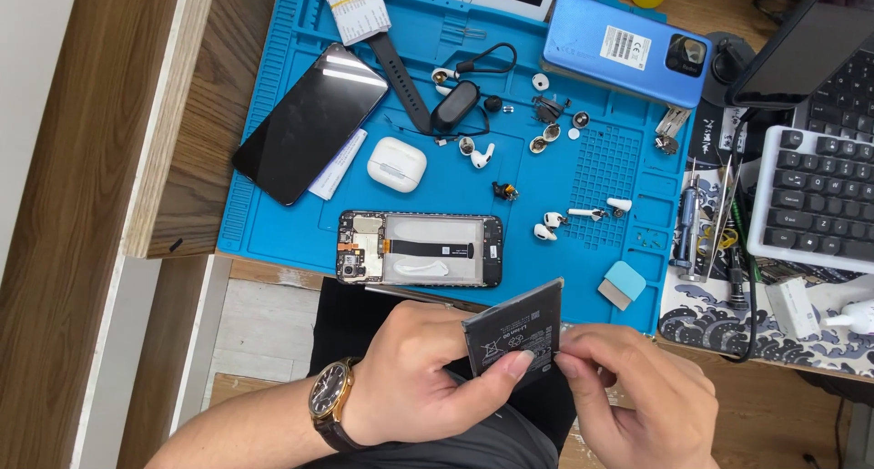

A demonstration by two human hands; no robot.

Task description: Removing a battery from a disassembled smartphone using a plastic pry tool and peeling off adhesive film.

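Note:
My left hand point(419, 373), with a wristwatch on its wrist, grips a flat black phone battery point(512, 331) by its lower left side. My right hand point(637, 392) pinches the battery's right edge with fingertips. Both hands hover below the front edge of a blue work mat point(291, 223). On the mat, just above my hands, lies an opened phone frame point(419, 249) with its board and flex cable exposed and its battery bay bare.
On the mat lie a black phone screen point(308, 121), a white earbud case point(396, 164), a blue phone back cover point(624, 45), loose earbuds point(546, 228) and small parts, and a blue scraper point(623, 284). Tools point(696, 228) and a keyboard point(819, 196) sit to the right.

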